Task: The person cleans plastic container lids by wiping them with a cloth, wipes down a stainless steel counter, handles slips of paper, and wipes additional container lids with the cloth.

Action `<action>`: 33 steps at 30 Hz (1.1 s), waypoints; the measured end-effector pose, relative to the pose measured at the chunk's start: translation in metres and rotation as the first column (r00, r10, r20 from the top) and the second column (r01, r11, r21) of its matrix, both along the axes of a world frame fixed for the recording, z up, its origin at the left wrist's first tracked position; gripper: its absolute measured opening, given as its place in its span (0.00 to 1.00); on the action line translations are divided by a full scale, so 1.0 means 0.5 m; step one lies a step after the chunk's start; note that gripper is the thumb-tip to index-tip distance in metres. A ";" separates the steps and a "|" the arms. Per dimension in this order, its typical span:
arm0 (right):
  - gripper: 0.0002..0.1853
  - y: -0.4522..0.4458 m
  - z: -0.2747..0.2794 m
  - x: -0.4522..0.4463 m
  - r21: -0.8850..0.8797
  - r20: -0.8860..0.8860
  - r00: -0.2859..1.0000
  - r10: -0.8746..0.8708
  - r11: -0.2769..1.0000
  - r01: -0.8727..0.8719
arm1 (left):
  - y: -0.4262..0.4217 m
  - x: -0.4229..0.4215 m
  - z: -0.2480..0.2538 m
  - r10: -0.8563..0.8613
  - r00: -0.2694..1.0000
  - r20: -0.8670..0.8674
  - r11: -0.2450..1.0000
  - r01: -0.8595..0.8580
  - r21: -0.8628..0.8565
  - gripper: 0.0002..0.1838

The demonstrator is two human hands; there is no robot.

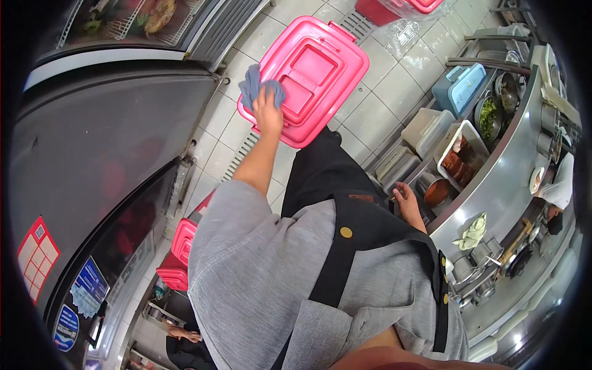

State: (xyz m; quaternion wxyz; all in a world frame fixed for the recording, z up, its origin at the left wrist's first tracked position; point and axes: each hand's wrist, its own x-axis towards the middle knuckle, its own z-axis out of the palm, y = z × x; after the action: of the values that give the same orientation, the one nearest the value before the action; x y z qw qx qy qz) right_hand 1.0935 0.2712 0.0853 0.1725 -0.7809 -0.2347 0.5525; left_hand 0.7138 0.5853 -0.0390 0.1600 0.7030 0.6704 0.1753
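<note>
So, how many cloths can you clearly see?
2: a blue-grey cloth under the left hand, against the pink lid, and a pale cloth at the steel counter. Others may be hidden.

The sole view looks steeply down and forward from the wearer's head. Nearest the lens, the grey shirt (246, 271) fills the lower middle. Farther off, the pink tub lid (305, 80) is seen from above over the tiled floor (382, 111). Wide-angle distortion bows the steel counter's (509, 179) long edge at right; black rounds the frame's corners.
</note>
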 end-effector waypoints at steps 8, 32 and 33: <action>0.18 -0.022 0.012 -0.006 0.015 0.056 0.998 -0.010 1.000 0.009 | -0.028 -0.053 -0.002 0.255 0.860 0.442 0.963 -0.266 -0.038 0.18; 0.19 -0.048 -0.024 0.035 0.143 0.083 0.997 0.005 0.990 -0.017 | 0.110 0.032 0.129 -0.681 0.610 -0.405 0.629 0.204 -0.750 0.20; 0.19 -0.039 -0.012 0.037 0.079 0.045 0.999 -0.022 0.997 0.018 | 0.106 0.022 0.087 -0.574 0.715 -0.399 0.685 0.151 -0.713 0.19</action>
State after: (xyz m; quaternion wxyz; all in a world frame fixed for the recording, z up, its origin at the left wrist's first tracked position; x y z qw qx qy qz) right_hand 1.1122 0.2515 0.0791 0.2032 -0.7884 -0.2522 0.5229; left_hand 0.7248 0.6384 0.0045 0.2016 0.7483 0.5397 -0.3287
